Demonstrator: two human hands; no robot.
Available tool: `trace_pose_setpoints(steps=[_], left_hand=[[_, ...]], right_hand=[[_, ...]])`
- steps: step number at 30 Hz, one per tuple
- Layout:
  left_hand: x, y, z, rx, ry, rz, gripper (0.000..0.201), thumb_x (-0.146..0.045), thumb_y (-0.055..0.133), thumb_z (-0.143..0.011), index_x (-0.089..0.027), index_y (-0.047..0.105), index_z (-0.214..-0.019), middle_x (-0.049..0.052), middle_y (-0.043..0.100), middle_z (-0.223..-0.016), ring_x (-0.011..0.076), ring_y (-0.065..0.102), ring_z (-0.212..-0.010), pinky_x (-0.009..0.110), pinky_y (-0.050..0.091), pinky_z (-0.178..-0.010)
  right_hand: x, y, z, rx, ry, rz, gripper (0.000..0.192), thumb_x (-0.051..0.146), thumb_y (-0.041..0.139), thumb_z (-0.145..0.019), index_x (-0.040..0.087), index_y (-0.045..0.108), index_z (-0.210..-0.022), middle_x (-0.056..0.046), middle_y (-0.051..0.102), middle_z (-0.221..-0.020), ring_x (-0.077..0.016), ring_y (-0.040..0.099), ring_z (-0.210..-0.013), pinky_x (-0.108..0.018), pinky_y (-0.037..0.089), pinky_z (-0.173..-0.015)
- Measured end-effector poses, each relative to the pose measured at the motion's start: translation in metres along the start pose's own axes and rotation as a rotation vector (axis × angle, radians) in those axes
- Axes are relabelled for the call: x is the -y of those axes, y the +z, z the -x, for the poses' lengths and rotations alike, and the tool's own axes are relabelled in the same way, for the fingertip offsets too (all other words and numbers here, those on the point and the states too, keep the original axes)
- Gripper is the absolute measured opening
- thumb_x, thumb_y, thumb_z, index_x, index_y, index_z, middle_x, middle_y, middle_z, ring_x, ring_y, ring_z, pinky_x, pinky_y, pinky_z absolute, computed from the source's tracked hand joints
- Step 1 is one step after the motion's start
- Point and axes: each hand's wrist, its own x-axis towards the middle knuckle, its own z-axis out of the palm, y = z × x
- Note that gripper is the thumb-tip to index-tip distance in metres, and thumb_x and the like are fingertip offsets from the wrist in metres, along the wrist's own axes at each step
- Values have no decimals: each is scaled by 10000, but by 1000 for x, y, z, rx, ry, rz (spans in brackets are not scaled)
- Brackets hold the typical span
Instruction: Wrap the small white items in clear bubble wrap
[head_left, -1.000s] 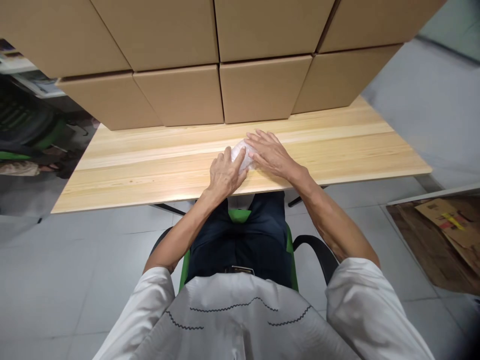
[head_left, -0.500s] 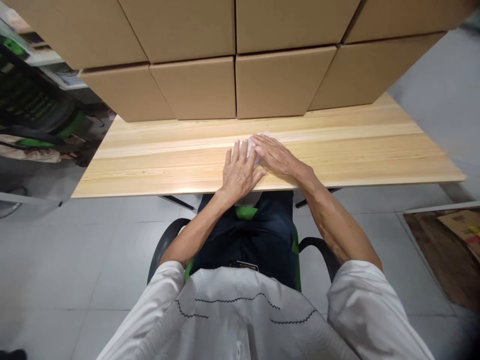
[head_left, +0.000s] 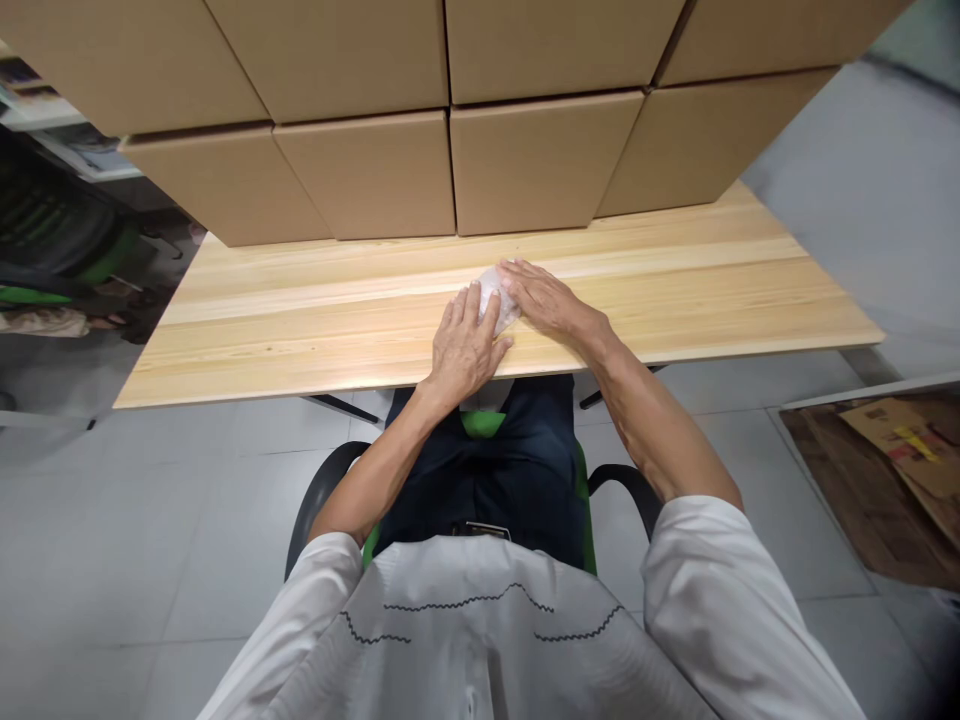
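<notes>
A small, whitish, thin piece that looks like tissue or soft wrap (head_left: pixel 508 313) lies on the wooden table (head_left: pixel 300 340) close to its front edge. My left hand (head_left: pixel 461 350) rests flat at its left side, fingers spread and the fingertips on its edge. From the right, my right hand (head_left: pixel 551 303) lies flat with its fingertips over the piece's upper right part. Neither hand grips anything. Part of the white piece, and whatever may be under it, is hidden by my fingers.
Brown cardboard boxes (head_left: pixel 390 175) are stacked in two visible rows along the table's back. Below the front edge are my lap and a chair's black armrest (head_left: pixel 326 490). Flattened cardboard (head_left: pixel 907 440) lies on the floor at right. Another chair (head_left: pixel 60 220) stands at far left.
My hands have moved slightly apart, so more of the white piece shows between them. The whole view has shifted a little, with the table and boxes now further left.
</notes>
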Motion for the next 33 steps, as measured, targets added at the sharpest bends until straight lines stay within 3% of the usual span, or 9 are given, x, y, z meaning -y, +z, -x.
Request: trace_pose_setpoints(steps=[5,12,17,21,23,26,29,33], left_hand=[[-1,1,1,-5,8,-45,728,-332,641,-1114,-112,484,-1790,302,371,-1938,478,357,-1830,664,308,-1484],[-3,1,1,-8,20,-144,700,-274,617,-1129,-104,461,-1790,318,392,-1919,464,408,-1805,648,360,-1460],[-4,1,2,-23,26,-157,683,-276,596,-1141,-103,460,-1787,317,418,-1905,466,441,-1784,642,396,-1439],[-3,4,3,-28,28,-133,686,-286,580,-1142,-132,442,-1796,298,399,-1922,467,421,-1794,668,392,-1436],[-2,6,2,-34,34,-132,687,-281,586,-1138,-126,445,-1793,298,389,-1926,468,405,-1801,669,372,-1448],[-1,7,1,-39,37,-134,642,-284,589,-1139,-100,500,-1748,309,456,-1878,471,425,-1785,672,372,-1447],[-1,7,-1,-24,35,-133,588,-302,582,-1148,-59,565,-1683,339,522,-1812,485,458,-1759,678,385,-1437],[-2,6,0,-15,31,-123,630,-287,592,-1134,-84,530,-1728,333,438,-1879,490,410,-1790,697,361,-1450]], right_hand=[[-13,-3,-8,-5,56,100,1058,922,229,-1136,192,538,-1837,-119,450,-1931,-399,323,-1850,-626,193,-1545],[-8,-13,-17,75,199,363,802,520,278,-1227,73,401,-1881,-182,312,-1988,-423,188,-1882,-660,157,-1529],[-19,-32,-18,-40,333,420,785,484,310,-1232,66,342,-1896,-228,195,-2013,-440,160,-1886,-713,194,-1506],[-5,-46,-13,-214,150,337,866,665,172,-1240,151,318,-1923,-187,281,-2000,-423,187,-1884,-731,214,-1503],[15,-41,-11,-183,-26,229,923,787,180,-1213,214,408,-1899,-149,392,-1966,-403,242,-1874,-715,218,-1512],[44,-19,-12,-12,-237,41,1009,919,187,-1159,255,588,-1803,-124,573,-1863,-362,406,-1816,-658,265,-1520],[58,3,-12,40,-239,-83,1072,973,158,-1125,254,673,-1732,-125,647,-1800,-337,537,-1737,-622,341,-1508],[49,10,-10,26,-165,-156,1021,952,223,-1144,242,673,-1725,-136,645,-1799,-329,548,-1724,-621,353,-1506]])
